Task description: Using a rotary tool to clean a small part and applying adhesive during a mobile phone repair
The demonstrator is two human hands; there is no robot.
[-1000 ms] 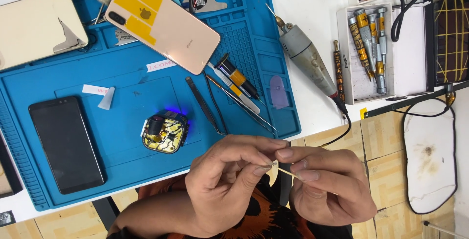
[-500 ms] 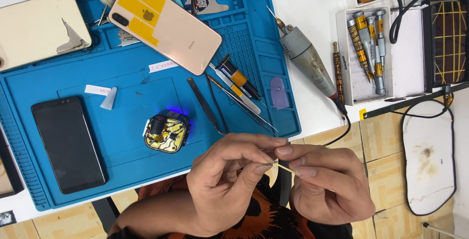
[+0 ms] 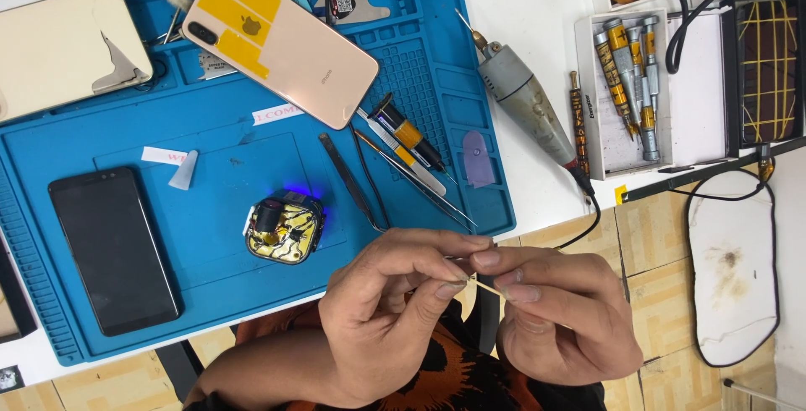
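My left hand (image 3: 395, 302) and my right hand (image 3: 562, 319) meet just in front of the table edge. Together they pinch a thin pale stick (image 3: 485, 285) between their fingertips. On the blue work mat (image 3: 210, 176) above them lies a small open square device (image 3: 284, 228) with yellow insides and a blue glow behind it. Black tweezers (image 3: 348, 180) lie beside it, a little beyond my left fingers.
A gold phone (image 3: 277, 37) lies face down at the mat's top. A black phone (image 3: 113, 247) rests at its left, and a cream back cover (image 3: 63, 46) at far left. A grey rotary tool (image 3: 525, 104) and a tray of screwdrivers (image 3: 625, 83) lie to the right.
The two hands have kept pinching the stick, with only small finger shifts. The things on the mat have not moved.
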